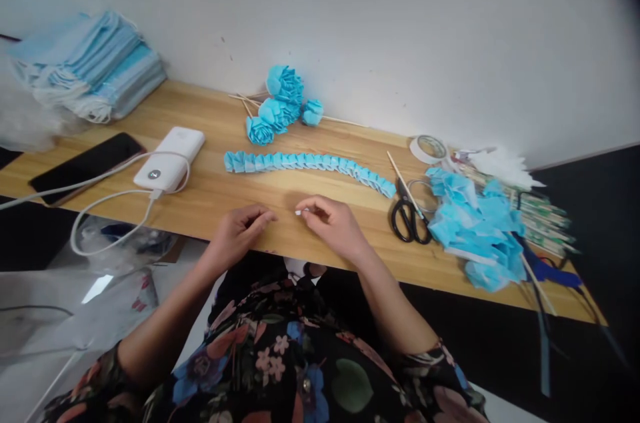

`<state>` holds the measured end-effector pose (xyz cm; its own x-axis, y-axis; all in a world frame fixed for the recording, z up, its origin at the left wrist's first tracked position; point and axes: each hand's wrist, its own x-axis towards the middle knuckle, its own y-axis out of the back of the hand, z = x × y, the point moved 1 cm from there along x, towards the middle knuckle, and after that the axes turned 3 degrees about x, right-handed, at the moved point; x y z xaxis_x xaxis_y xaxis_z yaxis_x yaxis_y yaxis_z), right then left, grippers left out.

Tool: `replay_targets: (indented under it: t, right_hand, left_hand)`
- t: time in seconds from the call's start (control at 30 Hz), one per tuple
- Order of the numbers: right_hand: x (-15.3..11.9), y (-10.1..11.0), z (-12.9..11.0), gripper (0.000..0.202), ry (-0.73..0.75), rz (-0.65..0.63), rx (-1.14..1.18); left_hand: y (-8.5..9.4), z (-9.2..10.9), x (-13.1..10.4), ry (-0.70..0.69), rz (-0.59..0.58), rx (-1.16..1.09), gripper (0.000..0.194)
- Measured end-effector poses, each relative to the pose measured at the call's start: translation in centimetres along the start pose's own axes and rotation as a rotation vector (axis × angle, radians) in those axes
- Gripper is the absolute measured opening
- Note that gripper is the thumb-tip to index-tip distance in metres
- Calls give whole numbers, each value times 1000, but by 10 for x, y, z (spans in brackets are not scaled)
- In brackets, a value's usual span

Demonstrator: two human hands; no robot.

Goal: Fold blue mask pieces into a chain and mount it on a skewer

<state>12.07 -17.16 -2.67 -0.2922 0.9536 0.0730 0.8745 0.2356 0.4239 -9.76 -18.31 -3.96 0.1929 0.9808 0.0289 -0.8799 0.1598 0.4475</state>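
My right hand (333,223) is closed in a pinch over the desk's front part, with a small white piece (299,212) at the fingertips, too small to name. Just left of it, my left hand (244,226) has its thumb and fingers drawn together. Whether something lies between them I cannot make out. Beyond both hands stretches a long pleated strip (310,162) of light-blue material, curving down at its right end. Behind the strip lie several blue handmade flowers (277,113) on thin wooden sticks.
Black-handled scissors (411,220) lie right of my hands, beside crumpled blue material (475,223) and a tape roll (429,148). At left are a white power bank (170,158) with a cable, a dark phone (87,166) and stacked blue face masks (100,66). A wall stands behind.
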Motion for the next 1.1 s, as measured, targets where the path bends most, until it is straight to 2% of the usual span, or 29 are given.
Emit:
replay_targets:
  t: [0.13,0.23,0.37,0.4,0.5,0.6,0.7,0.8,0.93,1.1]
  right_hand:
    - [1,22,9,22,20,75,-111]
    - [7,27,14,24,107,19,-169]
    - [17,23,19,21,362,-165,-268]
    - [20,23,19,22,398,-176,-301]
    - [29,30,14,25,409,-132,-359]
    - [41,42,5,24,402,-80,-355]
    - [59,52,1,26,387,-28,-346]
    - [84,59,3,29,392,41,-363]
    - [120,67,2,37,489,142,-469]
    - [166,73,-15,54,552,133,-667]
  left_hand:
    - [12,3,8,-28,-20,87,34]
    - [35,11,28,-69,80,170,33]
    - [75,18,76,-64,314,370,33]
    - [83,17,90,-72,335,418,32]
    - [98,8,132,-112,296,642,32]
    - [102,-5,167,-106,213,871,43]
    - [101,-15,188,-93,103,990,52]
    - [100,-22,199,-136,16,1051,58]
    - [100,-32,206,-199,-25,1085,60]
    - [97,-46,218,-308,-29,967,52]
